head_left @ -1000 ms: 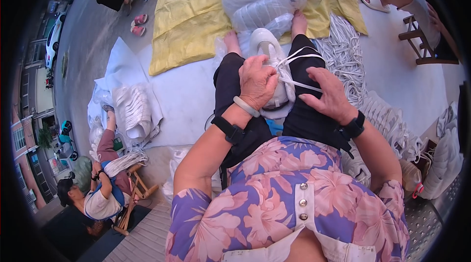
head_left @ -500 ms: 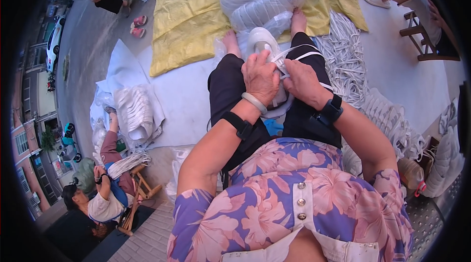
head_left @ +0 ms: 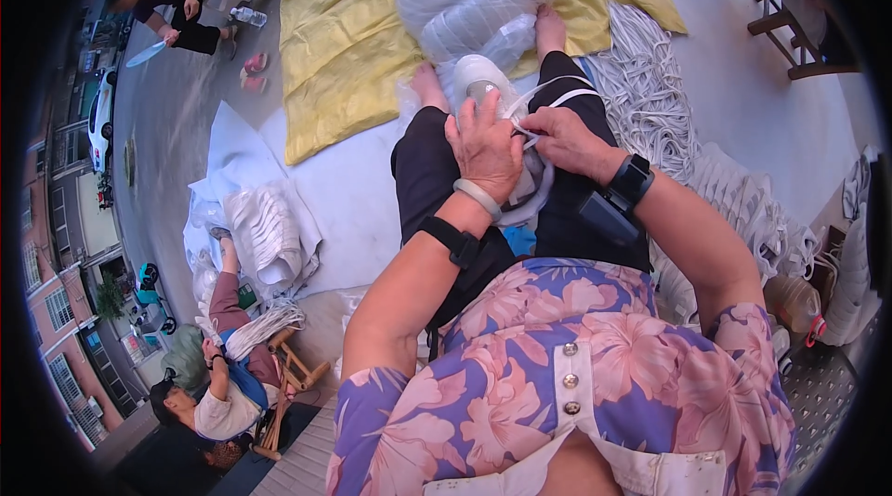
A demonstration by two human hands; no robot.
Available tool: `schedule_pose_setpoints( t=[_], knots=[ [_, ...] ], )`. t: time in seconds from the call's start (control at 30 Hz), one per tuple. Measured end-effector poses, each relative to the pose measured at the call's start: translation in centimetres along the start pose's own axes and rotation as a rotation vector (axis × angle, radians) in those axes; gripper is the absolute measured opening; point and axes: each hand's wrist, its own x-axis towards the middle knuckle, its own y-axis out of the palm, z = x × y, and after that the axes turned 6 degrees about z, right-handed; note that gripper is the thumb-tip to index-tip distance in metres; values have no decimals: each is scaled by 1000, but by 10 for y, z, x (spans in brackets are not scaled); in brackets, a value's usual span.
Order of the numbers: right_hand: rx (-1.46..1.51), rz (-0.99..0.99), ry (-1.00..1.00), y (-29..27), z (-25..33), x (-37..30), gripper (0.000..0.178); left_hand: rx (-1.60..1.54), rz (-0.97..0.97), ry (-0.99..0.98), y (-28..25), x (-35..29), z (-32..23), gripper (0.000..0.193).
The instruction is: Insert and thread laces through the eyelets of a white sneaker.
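Observation:
A white and grey sneaker (head_left: pixel 478 74) rests between my thighs, its toe pointing away from me. My left hand (head_left: pixel 489 150) lies over its lacing area, holding the shoe with fingers bent on the upper. Just right of the shoe's opening, my right hand (head_left: pixel 574 141) pinches a flat white shoelace (head_left: pixel 561 95) between thumb and fingertips. The lace runs from the eyelets and loops over my right thigh. Fingers cover most of the eyelets, so the threading is hard to make out.
Beyond my feet, clear bags of white shoes (head_left: pixel 483 4) lie on a yellow sheet (head_left: pixel 344 41). A heap of white laces (head_left: pixel 641 87) is at right, with stacked shoes (head_left: pixel 734 208) nearer me. More stacked shoes (head_left: pixel 265 231) lie left, near a seated person (head_left: pixel 223 403). A wooden chair (head_left: pixel 790 41) stands far right.
My right hand has shifted slightly at the lace, and the lace loop over my right thigh has changed shape. My left hand stays on the sneaker. The whole view has turned a little.

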Motion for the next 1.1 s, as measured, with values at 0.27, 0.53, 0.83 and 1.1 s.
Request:
schedule_pose_setpoints(
  t=[0.27,0.53,0.83,1.1],
  knots=[
    [-33,-61,-21,1,9,-10,32,3,0,64,-6,2,-3,8],
    [-117,-56,65,-6,12,-23,38,7,-1,97,-79,-45,18,7],
    [-289,-145,-32,12,18,-36,36,645,328,-1256,-160,-283,240,21],
    [137,-236,424,2,5,2,70,286,90,-612,-104,-203,207,22]
  ],
)
